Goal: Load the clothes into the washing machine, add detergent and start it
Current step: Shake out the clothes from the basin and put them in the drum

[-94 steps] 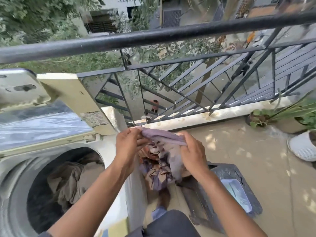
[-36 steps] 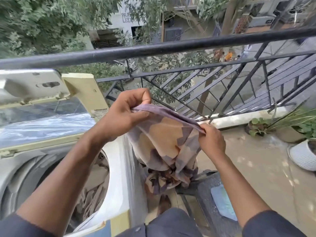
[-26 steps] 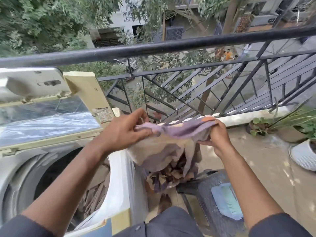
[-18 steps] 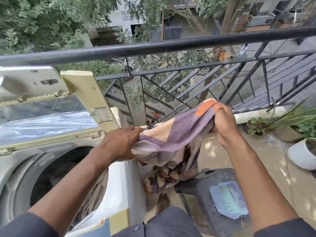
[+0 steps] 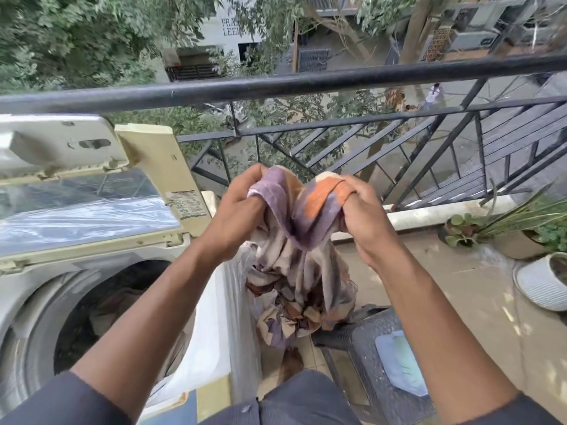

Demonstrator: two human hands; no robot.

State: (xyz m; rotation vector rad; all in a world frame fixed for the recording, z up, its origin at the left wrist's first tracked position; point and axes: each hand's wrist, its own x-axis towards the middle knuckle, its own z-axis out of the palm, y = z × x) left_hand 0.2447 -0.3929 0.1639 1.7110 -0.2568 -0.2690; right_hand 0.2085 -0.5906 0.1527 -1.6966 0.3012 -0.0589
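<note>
A purple, orange and beige patterned cloth [image 5: 302, 265] hangs between both my hands, just right of the washing machine. My left hand [image 5: 237, 210] grips its top left part and my right hand [image 5: 362, 211] grips the orange edge. Its lower end bunches near the floor beside the machine. The top-loading washing machine [image 5: 211, 342] stands at the left with its lid [image 5: 82, 194] raised. Brownish clothes [image 5: 113, 305] lie in its drum. No detergent is visible.
A black metal railing [image 5: 306, 84] runs across in front of me. A dark plastic stool [image 5: 371, 342] with a pale blue item [image 5: 399, 360] on it stands at lower right. Potted plants [image 5: 521, 231] and a white pot [image 5: 543, 283] sit along the right edge.
My hands have come closer together and risen, gathering the cloth into a tighter bunch. Earlier it was stretched wide between them.
</note>
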